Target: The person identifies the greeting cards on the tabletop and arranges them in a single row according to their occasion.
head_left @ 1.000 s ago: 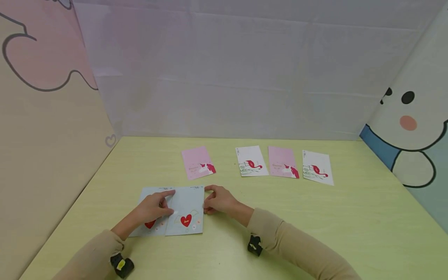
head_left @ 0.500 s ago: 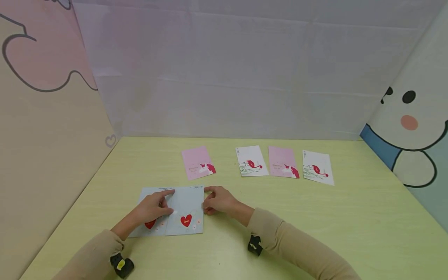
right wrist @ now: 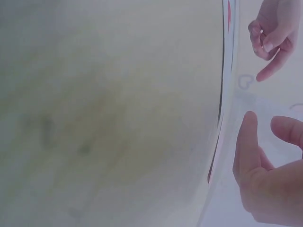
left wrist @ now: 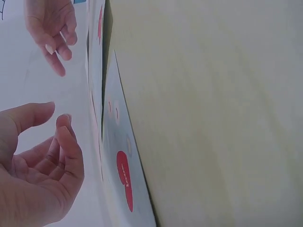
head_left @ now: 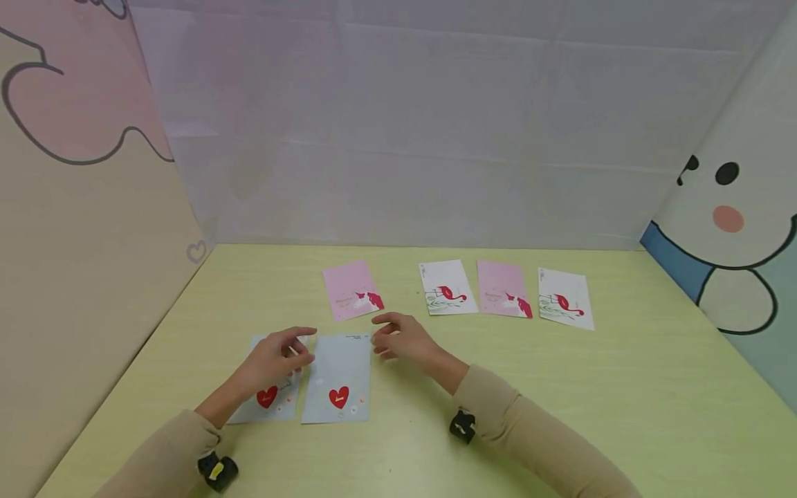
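Note:
Two pale blue cards with red hearts lie side by side at the front left of the table, a narrow gap between them. Above the left heart card point(head_left: 281, 402) hovers my left hand point(head_left: 268, 363), covering part of it. Its thumb and forefinger are apart with nothing between them, as the left wrist view shows. The right heart card point(head_left: 339, 366) lies fully in sight. Just past its upper right corner is my right hand point(head_left: 406, 342), raised off the table. In the right wrist view, its loosely bent fingers point(right wrist: 248, 142) hold nothing.
Farther back lie a pink unicorn card point(head_left: 352, 287), a white flamingo card point(head_left: 447, 287), a second unicorn card point(head_left: 504, 287) and a second flamingo card point(head_left: 565, 297). Printed sheets stand behind and at both sides of the pale yellow table point(head_left: 560, 408).
Both hands have come up off the heart cards, the right one moving away and to the right. The right heart card has shifted slightly right, leaving a gap beside the left one.

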A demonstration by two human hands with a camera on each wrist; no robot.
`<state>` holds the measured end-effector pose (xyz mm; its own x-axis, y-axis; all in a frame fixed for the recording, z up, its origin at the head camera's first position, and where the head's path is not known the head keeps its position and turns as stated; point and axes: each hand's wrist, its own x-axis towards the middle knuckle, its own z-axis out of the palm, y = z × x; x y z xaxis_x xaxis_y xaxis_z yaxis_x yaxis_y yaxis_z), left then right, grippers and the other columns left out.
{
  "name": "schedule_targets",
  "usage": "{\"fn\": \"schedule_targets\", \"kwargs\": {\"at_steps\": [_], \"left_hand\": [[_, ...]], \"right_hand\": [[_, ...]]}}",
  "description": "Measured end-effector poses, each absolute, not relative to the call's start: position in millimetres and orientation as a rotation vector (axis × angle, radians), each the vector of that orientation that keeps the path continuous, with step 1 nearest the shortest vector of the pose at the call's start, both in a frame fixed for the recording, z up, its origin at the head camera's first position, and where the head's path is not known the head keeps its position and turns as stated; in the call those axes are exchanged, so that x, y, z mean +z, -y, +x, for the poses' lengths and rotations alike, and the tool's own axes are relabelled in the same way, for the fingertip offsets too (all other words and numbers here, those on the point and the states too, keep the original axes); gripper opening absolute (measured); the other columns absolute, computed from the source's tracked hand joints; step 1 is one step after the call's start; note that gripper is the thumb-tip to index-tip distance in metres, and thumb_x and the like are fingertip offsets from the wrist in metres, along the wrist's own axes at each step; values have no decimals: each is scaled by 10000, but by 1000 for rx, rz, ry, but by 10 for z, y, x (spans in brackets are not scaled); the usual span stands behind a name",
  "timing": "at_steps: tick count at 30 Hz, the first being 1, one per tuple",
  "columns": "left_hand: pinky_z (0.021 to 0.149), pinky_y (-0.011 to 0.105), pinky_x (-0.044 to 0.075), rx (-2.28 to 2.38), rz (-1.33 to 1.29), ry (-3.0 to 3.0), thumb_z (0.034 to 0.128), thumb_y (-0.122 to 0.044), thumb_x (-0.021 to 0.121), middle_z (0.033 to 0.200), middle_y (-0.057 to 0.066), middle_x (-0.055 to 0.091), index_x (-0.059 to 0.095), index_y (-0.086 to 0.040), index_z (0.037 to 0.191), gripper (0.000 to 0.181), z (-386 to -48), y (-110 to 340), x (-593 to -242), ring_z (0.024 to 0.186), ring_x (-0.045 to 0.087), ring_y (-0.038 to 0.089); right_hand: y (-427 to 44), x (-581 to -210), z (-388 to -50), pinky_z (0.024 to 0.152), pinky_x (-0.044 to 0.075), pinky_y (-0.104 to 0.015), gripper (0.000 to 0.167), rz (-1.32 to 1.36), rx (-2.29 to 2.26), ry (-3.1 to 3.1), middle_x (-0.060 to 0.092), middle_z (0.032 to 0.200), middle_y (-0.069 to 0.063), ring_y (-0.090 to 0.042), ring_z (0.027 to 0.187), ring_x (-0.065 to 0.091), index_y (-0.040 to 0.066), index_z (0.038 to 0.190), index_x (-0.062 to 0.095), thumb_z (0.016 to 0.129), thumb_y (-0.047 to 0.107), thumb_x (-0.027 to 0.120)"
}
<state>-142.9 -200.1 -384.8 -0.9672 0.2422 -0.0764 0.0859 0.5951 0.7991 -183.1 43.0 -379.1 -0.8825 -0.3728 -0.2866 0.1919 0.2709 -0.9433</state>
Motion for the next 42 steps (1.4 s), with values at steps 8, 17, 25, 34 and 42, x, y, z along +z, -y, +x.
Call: {"fn": "schedule_targets", "kwargs": {"at_steps": [8,17,25,34,42], "left_hand": [[558,285,457,1263,243,-2758,812,-112,631,813,24,563,517,-14,1193,409,-1466,2006,-3855,695,526,185],[595,287,437,1191,181,-2759,815,-119,627,838,36,549,511,12,1174,400,-1481,2070,-3809,733,503,190],[594,287,416,1145,141,-2668,803,-123,637,818,40,517,513,5,1174,411,-1502,2094,-3859,735,479,194],[567,286,415,1166,137,-2645,795,-111,644,792,47,499,514,10,1168,413,-1506,2090,-3912,689,467,189],[576,283,419,1171,107,-2640,800,-128,644,801,47,500,518,-9,1170,409,-1496,2092,-3923,702,468,190]], "right_hand": [[-538,-3790,-1895,678,506,-311,342,-157,-1601,-2118,558,872,-110,-243,773,601,-16,1168,500,844,64,573],[-498,-3831,-1873,653,508,-299,361,-164,-1463,-2028,568,845,-124,-231,702,614,-17,1151,486,816,55,599],[-422,-3850,-1834,645,506,-282,392,-134,-1453,-1983,558,869,-129,-228,704,617,-5,1175,472,816,68,613],[-352,-3860,-1788,657,507,-290,382,-176,-1472,-1957,566,858,-127,-236,704,618,-11,1174,481,825,81,606],[-333,-3839,-1763,653,507,-295,358,-183,-1465,-1957,557,864,-129,-240,693,616,2,1173,501,838,89,595]]}}
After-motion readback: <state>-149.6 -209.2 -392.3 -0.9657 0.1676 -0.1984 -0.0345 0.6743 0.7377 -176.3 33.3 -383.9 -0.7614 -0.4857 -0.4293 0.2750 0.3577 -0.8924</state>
